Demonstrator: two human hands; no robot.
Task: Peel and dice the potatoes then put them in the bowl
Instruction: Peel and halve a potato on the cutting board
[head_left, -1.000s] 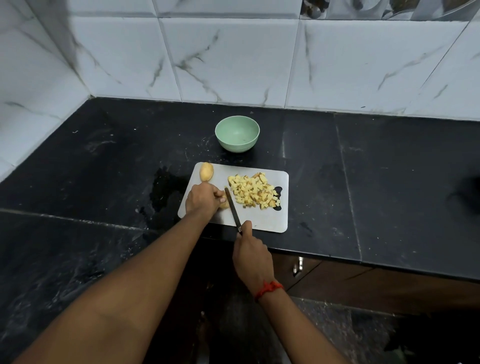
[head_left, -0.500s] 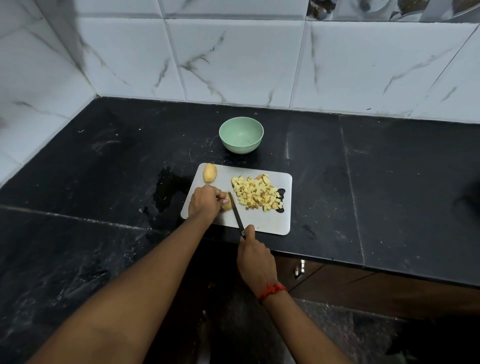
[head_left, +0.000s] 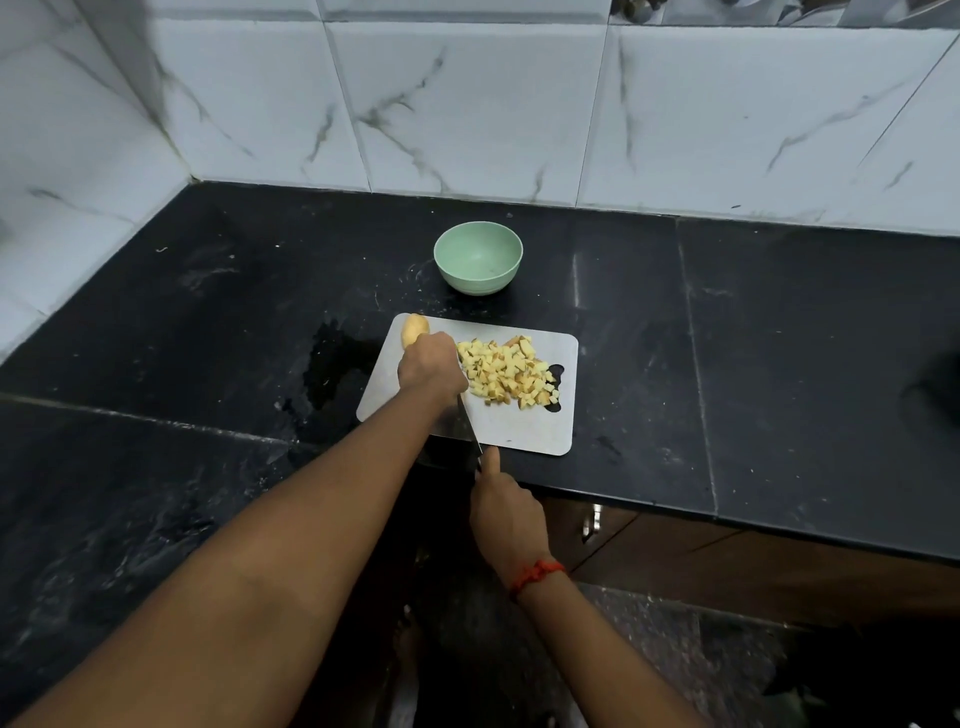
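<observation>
Your right hand (head_left: 506, 512) gripped the knife (head_left: 470, 421). Your left hand (head_left: 431, 366) was nearer the whole potato (head_left: 414, 329), which lay just past it. I could not tell if it held anything.

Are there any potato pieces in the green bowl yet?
No, the green bowl looks empty inside, and the diced potato pieces all lie in a pile on the cutting board.

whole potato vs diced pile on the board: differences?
The whole potato is one intact lump; the diced pile is many small cubes. The whole potato sits at the far-left corner of the cutting board, partly hidden by the left hand; the diced pile is right of it, uncovered. Both are yellowish and on the board, not in the bowl.
</observation>
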